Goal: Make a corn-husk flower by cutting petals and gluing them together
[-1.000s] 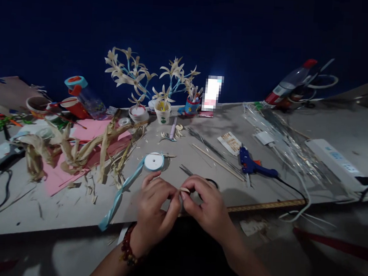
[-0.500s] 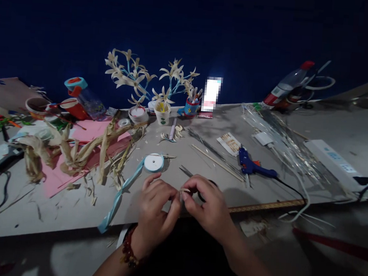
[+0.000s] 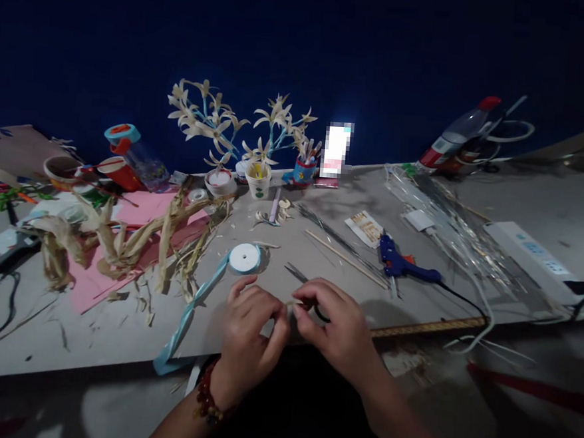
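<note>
Craft workspace; home or workshop cannot be told. Evidence: scissors (image 3: 295, 272) just beyond the right hand (image 3: 335, 319), glue gun (image 3: 408, 270) and wire bundle (image 3: 471, 231) to its right; ribbon spool (image 3: 244, 258) just beyond the left hand (image 3: 252, 323), dried husks (image 3: 114, 260) to its left, pale flowers (image 3: 192, 128) farther beyond both.

Glossy ribbon (image 3: 177, 334), rough matt husks (image 3: 167, 243)

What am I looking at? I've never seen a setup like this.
There's no machine: a person works barehanded, seen by a camera worn on their head, looking forward and down. The left hand, wearing a beaded bracelet, and the right hand meet near the front of the table. Together they hold a small pale piece, too small to identify. Around lie a ribbon roll, scissors, a blue glue gun and husk-like strips, some on pink paper. Behind, pale flowers stand in cups.
</note>
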A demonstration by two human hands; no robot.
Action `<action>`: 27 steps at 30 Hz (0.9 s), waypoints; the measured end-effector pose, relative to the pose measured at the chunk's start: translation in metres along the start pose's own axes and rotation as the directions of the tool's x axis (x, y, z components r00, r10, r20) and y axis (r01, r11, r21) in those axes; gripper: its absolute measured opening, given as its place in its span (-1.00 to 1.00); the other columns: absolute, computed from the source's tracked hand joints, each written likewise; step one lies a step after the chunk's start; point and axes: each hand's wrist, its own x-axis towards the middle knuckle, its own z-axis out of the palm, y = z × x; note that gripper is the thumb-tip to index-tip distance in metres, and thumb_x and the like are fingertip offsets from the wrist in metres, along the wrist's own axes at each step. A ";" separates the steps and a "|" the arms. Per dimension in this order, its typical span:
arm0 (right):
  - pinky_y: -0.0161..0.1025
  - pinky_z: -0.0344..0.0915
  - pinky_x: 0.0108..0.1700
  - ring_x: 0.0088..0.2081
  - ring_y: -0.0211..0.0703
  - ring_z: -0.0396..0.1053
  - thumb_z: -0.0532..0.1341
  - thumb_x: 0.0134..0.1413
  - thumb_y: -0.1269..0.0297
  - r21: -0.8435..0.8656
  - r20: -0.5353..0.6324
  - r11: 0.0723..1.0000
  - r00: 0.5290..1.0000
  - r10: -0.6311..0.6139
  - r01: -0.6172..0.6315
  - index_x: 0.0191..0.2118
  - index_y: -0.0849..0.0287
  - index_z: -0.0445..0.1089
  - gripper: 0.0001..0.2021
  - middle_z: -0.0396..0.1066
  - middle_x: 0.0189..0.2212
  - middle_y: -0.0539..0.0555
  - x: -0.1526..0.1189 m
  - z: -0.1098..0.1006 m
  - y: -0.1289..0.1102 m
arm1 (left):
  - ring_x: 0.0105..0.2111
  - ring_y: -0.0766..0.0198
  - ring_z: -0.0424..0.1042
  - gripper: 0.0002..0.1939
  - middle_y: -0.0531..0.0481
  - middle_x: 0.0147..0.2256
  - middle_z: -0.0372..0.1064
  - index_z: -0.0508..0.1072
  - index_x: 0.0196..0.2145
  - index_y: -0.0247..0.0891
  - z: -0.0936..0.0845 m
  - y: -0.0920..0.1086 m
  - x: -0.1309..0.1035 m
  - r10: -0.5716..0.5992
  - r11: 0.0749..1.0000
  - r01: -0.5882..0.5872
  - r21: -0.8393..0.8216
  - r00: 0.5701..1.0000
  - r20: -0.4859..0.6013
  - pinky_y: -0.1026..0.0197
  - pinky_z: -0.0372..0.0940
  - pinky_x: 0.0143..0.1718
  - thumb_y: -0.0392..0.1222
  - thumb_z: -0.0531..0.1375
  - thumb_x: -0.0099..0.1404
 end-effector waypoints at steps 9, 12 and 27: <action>-0.26 0.28 -0.27 -0.36 -0.17 0.40 0.18 0.26 0.36 -0.025 -0.103 0.994 0.990 0.100 -0.103 -0.31 0.13 0.40 -0.90 0.45 -0.41 0.02 0.000 -0.013 0.017 | -0.42 0.27 0.40 -0.84 0.08 -0.48 0.42 0.40 -0.36 -0.20 -0.004 -0.006 -0.002 0.033 0.999 -0.033 0.003 0.998 -0.055 -0.09 0.26 0.09 -0.43 0.16 0.31; -0.28 0.33 -0.30 -0.36 -0.19 0.43 0.20 0.28 0.24 0.252 0.031 0.940 0.973 0.230 -0.230 -0.25 0.13 0.45 -0.88 0.47 -0.38 0.02 -0.006 -0.012 0.015 | -0.32 0.24 0.47 -0.81 0.03 -0.35 0.53 0.47 -0.21 -0.18 -0.001 -0.013 -0.002 0.103 0.995 -0.102 0.023 0.993 -0.064 -0.12 0.23 0.14 -0.44 0.17 0.34; -0.30 0.48 -0.34 -0.46 -0.26 0.47 0.41 0.08 0.06 0.670 0.332 0.524 0.843 0.423 -0.526 -0.31 0.14 0.48 -0.75 0.49 -0.40 0.00 -0.012 0.009 0.005 | -0.06 0.16 0.41 -0.90 -0.07 -0.15 0.43 0.52 -0.19 -0.17 0.005 -0.020 -0.013 -0.349 0.625 0.371 -0.686 0.920 0.179 0.15 0.31 0.00 -0.21 0.19 0.42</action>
